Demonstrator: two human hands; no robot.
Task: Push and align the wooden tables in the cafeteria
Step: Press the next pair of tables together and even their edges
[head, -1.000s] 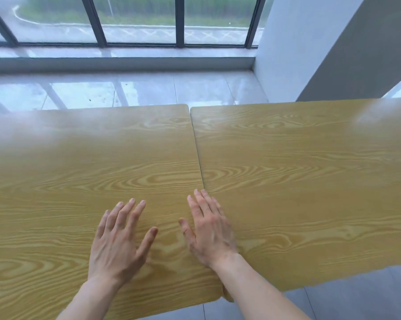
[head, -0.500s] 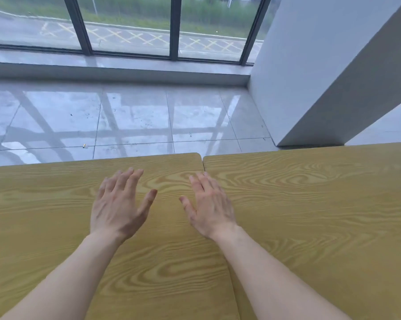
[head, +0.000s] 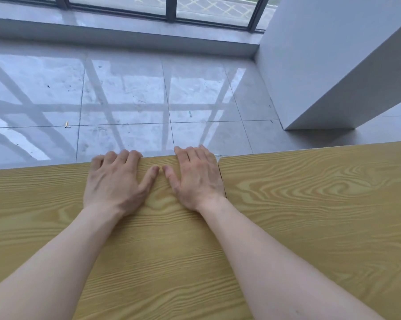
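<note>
Two light wooden tables stand side by side with a thin seam between them. The left table [head: 33, 204] fills the lower left and the right table [head: 310, 204] the lower right. My left hand [head: 116, 181] lies palm down on the left table, its fingers curled over the far edge. My right hand [head: 197, 176] grips the same far edge just left of the seam. The fingertips of both hands are hidden behind the edge. At the far corner the two tabletops sit nearly level, with a small notch where they meet.
Beyond the far edge lies a glossy grey tiled floor [head: 130, 93] with a small scrap [head: 67, 124] on it. A white pillar [head: 333, 65] stands at the right, close to the right table. A window wall with dark frames [head: 172, 10] runs along the back.
Both hands have slid forward across the left table from near its front to its far edge, and their fingers have curled over it. The view has tilted forward and down.
</note>
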